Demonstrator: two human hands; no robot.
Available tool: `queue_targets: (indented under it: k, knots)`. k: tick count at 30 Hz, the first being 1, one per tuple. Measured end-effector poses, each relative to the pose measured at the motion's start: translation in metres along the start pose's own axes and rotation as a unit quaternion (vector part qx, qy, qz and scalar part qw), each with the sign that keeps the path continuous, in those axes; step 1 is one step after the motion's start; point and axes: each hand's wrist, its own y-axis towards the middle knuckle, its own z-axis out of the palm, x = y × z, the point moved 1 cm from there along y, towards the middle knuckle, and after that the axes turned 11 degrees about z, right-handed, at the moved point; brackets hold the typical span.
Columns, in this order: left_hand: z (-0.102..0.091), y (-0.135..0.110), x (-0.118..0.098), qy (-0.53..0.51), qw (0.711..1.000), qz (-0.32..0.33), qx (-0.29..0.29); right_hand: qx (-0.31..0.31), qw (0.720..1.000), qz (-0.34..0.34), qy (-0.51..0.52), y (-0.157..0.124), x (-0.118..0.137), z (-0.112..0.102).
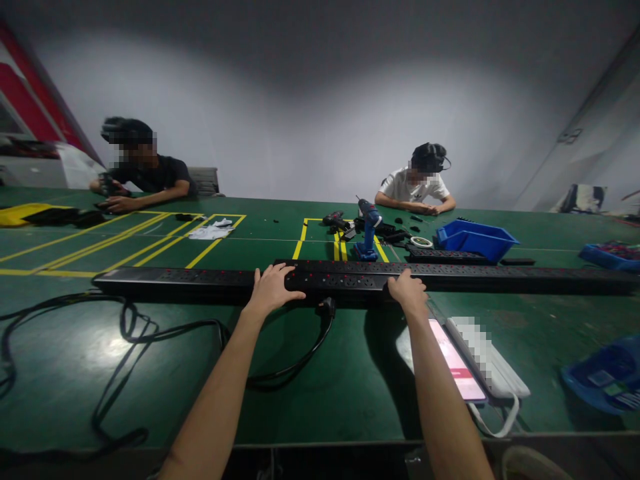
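Two long black power strips lie across the green table. The front power strip (345, 283) carries a row of sockets with small red lights, and its right end reaches my right hand. My left hand (273, 288) grips its middle, fingers over the top and thumb along the near side. At the right end, my right hand (407, 292) has its fingers closed round the strip's corner. Behind it and partly hidden, the back power strip (500, 275) runs far to the right. A black plug (327, 307) on a cable sits against the near side, between my hands.
Black cable (175, 328) loops over the table at left. A phone (457, 363) and a white power bank (487, 357) lie by my right forearm. Beyond the strips stand a blue cordless drill (369, 230) and a blue bin (475, 239). Two people sit across the table.
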Motion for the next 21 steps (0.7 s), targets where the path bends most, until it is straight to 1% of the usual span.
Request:
queue_targets:
  k: [4, 8, 21]
  knots:
    - [-0.002, 0.0, 0.0, -0.003, 1.0, 0.01, -0.003, -0.01, 1.0, -0.008, -0.014, -0.006, 0.003, -0.003]
    - [-0.003, 0.0, 0.001, -0.005, 1.0, 0.003, -0.001, -0.013, 1.0, -0.016, -0.019, -0.01, 0.006, -0.003]
    - [-0.007, -0.002, 0.0, -0.006, 1.0, 0.005, -0.008, -0.016, 1.0, -0.017, -0.019, -0.012, 0.006, -0.004]
